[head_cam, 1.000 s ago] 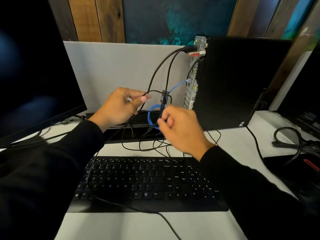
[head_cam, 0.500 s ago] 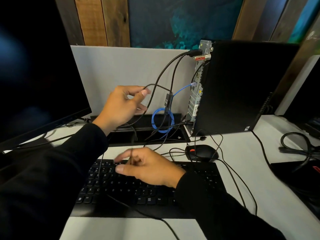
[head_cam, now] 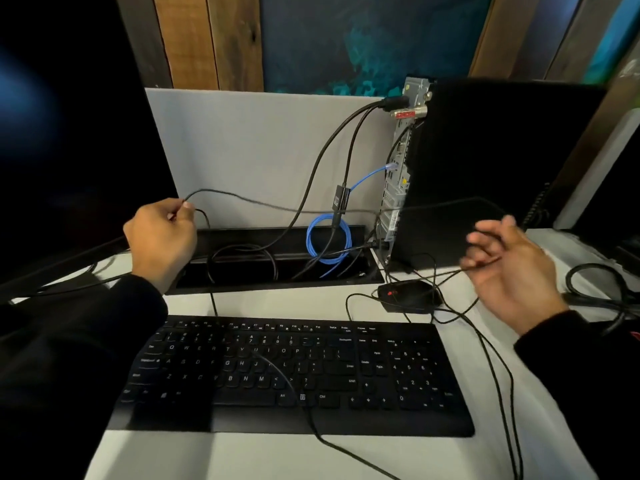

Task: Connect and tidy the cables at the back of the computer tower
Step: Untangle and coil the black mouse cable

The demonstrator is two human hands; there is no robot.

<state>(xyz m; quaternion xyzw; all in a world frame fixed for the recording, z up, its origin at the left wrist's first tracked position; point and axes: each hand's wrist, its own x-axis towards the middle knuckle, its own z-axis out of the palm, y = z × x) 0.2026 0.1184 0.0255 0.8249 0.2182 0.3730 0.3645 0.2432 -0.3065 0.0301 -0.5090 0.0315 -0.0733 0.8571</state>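
Black thin cable runs taut across the frame, left hand to right hand, passing in front of the tower. Left hand pinches one end between thumb and fingers near the monitor edge. Right hand is motion-blurred, fingers loosely spread; cable crosses them but cannot tell if it is gripped.

Tower stands upright at the back right of the white desk, rear panel facing left. Two thick black cables plug in at its top and drop into the desk's cable slot. Blue cable plugs into mid panel, rest coiled over the slot. An adapter block hangs just left of the panel, label too small to read.

Open room: bare desk strip between slot and keyboard, more along the front edge. Mouse sits just in front of the tower base, loose cables looped round it. One cable trails over the keyboard toward the front edge.

Key legends partly legible: QWERTY row, Alt, Ctrl, numpad. Red tag on the tower top unreadable. Monitor cut off left, black sleeves hide the lower corners, more cables cut off right.
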